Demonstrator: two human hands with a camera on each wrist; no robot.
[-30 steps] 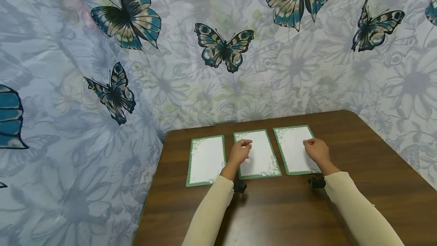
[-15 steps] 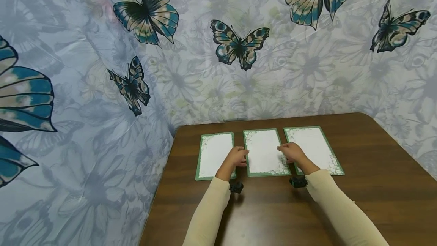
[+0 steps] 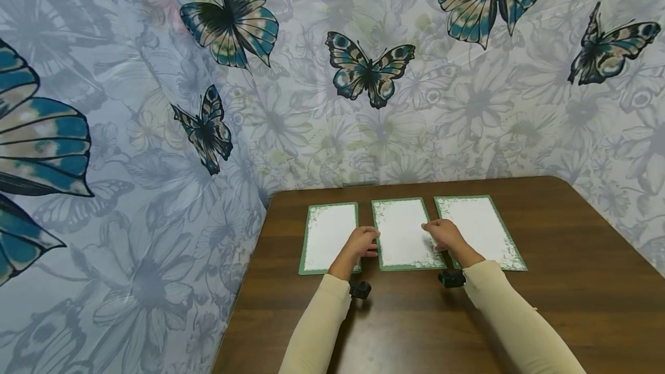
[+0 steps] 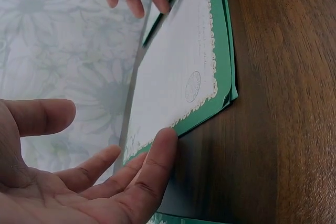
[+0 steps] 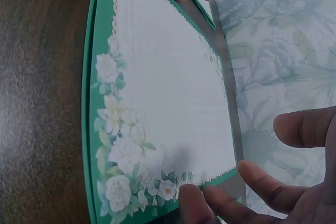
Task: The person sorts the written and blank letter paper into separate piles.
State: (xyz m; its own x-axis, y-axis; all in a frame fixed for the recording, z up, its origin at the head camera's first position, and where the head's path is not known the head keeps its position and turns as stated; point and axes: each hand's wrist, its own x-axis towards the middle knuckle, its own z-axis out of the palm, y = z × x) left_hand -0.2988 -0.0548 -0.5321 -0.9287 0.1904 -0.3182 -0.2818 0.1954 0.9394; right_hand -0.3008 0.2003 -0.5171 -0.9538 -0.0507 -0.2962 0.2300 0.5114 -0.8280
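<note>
Three white sheets with green floral borders lie in a row on a brown wooden table point(image 3: 405, 328). At the middle sheet point(image 3: 400, 229), my left hand point(image 3: 357, 247) has its fingertips right at the left edge, with the thumb held apart in the left wrist view. My right hand point(image 3: 449, 240) has its fingertips at the opposite edge, and its thumb also stands away from the sheet. White flowers point(image 5: 123, 153) fill one corner of that sheet, and a round stamp-like print point(image 4: 193, 86) shows near another. Its green edge point(image 4: 224, 51) looks layered.
The left sheet point(image 3: 328, 232) and the right sheet point(image 3: 485, 227) flank the middle one, partly behind my hands and wrists. A fabric backdrop point(image 3: 291, 131) with butterflies rises behind the table's far edge and along its left side.
My hands have moved from over the middle and right sheets to either side of the middle sheet. The head view has shifted, then both hands stay nearly still over the last half second.
</note>
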